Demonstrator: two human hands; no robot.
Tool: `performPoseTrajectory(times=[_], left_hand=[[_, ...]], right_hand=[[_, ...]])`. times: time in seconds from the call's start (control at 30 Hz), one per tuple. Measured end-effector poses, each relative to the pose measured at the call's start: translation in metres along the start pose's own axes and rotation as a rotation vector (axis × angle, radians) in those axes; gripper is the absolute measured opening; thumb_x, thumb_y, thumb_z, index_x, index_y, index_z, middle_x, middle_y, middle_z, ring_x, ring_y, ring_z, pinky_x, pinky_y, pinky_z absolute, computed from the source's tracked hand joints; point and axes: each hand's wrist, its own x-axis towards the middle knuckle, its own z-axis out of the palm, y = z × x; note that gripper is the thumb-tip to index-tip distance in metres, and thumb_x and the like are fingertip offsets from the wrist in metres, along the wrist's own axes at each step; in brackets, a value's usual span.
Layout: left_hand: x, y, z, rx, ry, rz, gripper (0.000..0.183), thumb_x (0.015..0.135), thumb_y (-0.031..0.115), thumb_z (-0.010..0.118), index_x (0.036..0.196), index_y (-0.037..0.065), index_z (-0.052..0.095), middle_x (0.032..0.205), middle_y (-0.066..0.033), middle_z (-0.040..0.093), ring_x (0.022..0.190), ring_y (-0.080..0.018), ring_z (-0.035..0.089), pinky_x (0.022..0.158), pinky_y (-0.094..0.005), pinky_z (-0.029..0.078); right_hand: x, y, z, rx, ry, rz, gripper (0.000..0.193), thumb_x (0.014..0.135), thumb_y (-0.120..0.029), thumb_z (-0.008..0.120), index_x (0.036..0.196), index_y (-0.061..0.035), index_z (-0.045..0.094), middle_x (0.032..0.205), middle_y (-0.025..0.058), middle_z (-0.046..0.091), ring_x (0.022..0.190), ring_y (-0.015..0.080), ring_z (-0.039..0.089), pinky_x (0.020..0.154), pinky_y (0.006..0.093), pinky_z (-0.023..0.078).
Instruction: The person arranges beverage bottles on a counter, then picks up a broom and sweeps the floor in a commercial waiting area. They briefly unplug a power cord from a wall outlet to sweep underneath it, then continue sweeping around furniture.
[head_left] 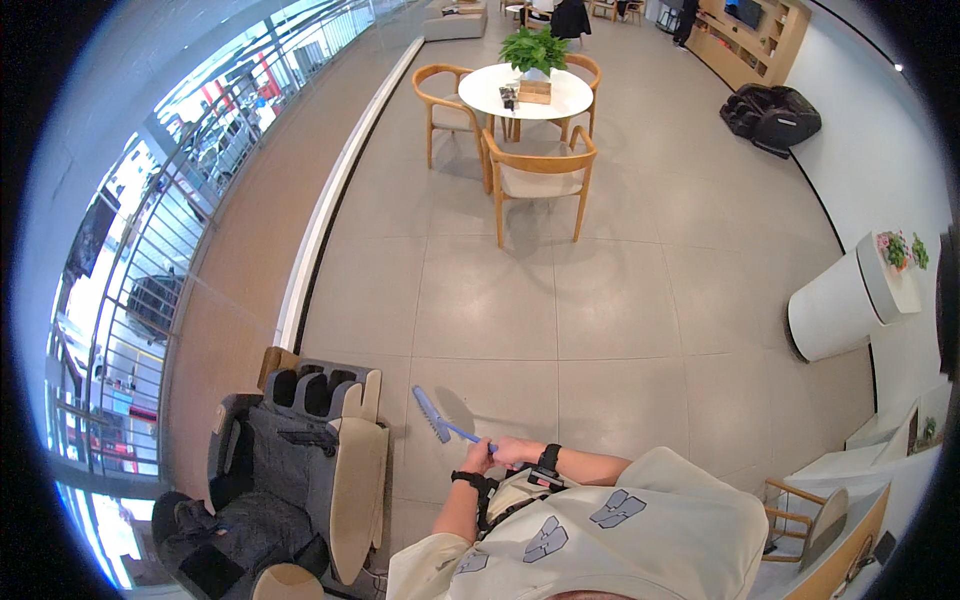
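The person holds a blue long-handled brush out in front with 2 hands, and carrying or positioning it seems to be the step in hand. The left hand is closed around the handle; the right hand appears wrapped around it too, nearer its end, touching the left, though some fingers are hidden. The brush head points away and to the left, over the floor, just beside the far right corner of a grey and beige massage chair. Its shadow lies apart from it, so the head is probably raised. Any move from here would call for a firm 2-handed grip and care to clear the chair's right edge.

The floor is of large grey-beige tiles with thin joints and a soft shine. Along its left edge runs a white curb, with a railing and windows beyond. Toward the far edge, 3 wooden chairs surround a round white tabletop; a wooden box sits by its near edge, a leafy plant behind. Near the right edge stand a white planter and, farther off, a black massage chair.
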Motion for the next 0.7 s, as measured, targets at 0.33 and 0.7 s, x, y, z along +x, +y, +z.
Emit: performPoseTrajectory(times=[0.33,0.7], left_hand=[[-0.01,-0.027,-0.025,-0.177,-0.042,0.009,0.027,0.089,0.021,0.048,0.097,-0.003,0.056,0.083,-0.0132,0.062,0.065,-0.0263,0.063,0.053,-0.0406,0.054],[-0.107,-0.087,-0.106,-0.474,0.171,0.102,0.025,0.087,0.017,0.049,0.096,-0.004,0.057,0.075,-0.0128,0.062,0.058,-0.0267,0.062,0.046,-0.0407,0.053]], right_hand=[[0.034,-0.003,0.019,-0.381,-0.167,-0.092,0.025,0.061,-0.007,0.056,0.079,0.0052,0.068,0.074,0.0162,0.067,0.067,0.027,0.065,0.053,0.0413,0.047],[0.061,-0.035,0.14,-0.349,-0.565,0.009,0.013,0.069,-0.012,0.055,0.075,-0.0034,0.062,0.061,0.0043,0.056,0.049,0.014,0.051,0.039,0.0299,0.036]])
